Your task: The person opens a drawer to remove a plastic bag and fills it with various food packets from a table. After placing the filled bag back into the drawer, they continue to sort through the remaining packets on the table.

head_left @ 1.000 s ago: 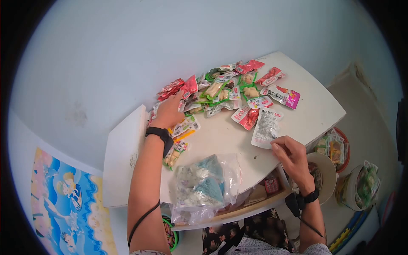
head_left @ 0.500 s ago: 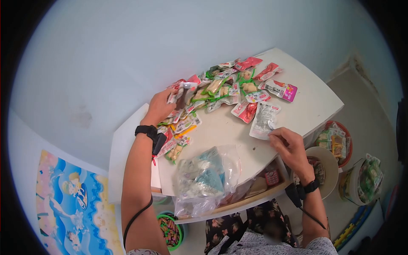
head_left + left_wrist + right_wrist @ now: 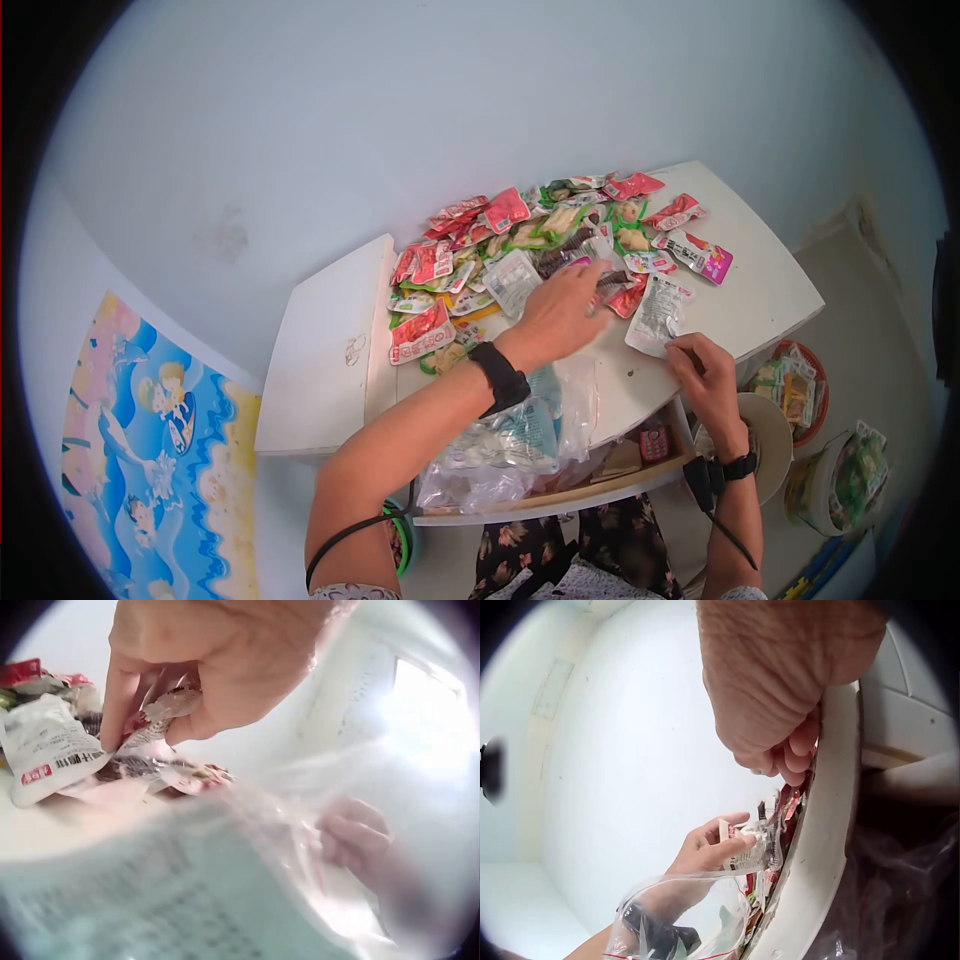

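My left hand reaches over the near side of a pile of snack packets. Its thumb and fingers pinch a small glossy snack packet in the left wrist view. Just beside those fingers lies a white packet, printed side up. My right hand stays at the table's front right edge, fingers curled. Its fingertips are right at the lower corner of a silver-white packet; whether they pinch it I cannot tell. A clear plastic bag lies partly under my left forearm.
The white table stands against the wall, its front drawer partly pulled out. On the floor at the right are a red basket, a cream bucket and another bucket with packets. A green-rimmed container stands at the left.
My left hand has moved right from the left end of the pile, where it lifted a packet, to the pile's near middle. The right hand stays by the silver-white packet.
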Motion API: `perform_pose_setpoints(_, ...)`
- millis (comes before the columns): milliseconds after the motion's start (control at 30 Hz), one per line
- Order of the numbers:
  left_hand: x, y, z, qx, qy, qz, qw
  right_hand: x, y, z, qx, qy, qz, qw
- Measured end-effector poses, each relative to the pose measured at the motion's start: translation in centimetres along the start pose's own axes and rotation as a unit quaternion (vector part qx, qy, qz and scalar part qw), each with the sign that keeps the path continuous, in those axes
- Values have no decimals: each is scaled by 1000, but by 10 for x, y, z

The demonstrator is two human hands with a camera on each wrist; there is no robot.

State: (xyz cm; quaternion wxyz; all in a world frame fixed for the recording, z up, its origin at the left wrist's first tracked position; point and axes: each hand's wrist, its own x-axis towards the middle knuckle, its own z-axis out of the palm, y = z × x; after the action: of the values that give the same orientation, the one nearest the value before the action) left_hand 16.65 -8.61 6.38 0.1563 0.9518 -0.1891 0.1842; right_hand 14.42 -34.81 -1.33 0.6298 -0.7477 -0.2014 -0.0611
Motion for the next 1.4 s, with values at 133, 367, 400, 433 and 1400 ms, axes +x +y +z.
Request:
perform_pose_setpoints(133, 0, 9, -16, -11, 15, -17, 1000, 0, -2, 0, 1, 7, -4, 1000)
perform_pose_setpoints(367, 4, -122, -72, 148, 52, -148, 976, -1, 5, -1, 11, 2, -17, 1000)
perform_pose_setpoints(400, 1, -143, -78, 202, 16, -185, 962, -1, 5, -2, 7, 3, -19, 1000)
perform_pose_setpoints(433, -6, -157, -83, 222, 23, -160, 962, -1, 5, -1, 4, 2, -21, 1000)
perform_pose_setpoints(1400, 18, -174, -88, 294, -265, -152, 906, 0, -3, -3, -33, 3, -52, 998)
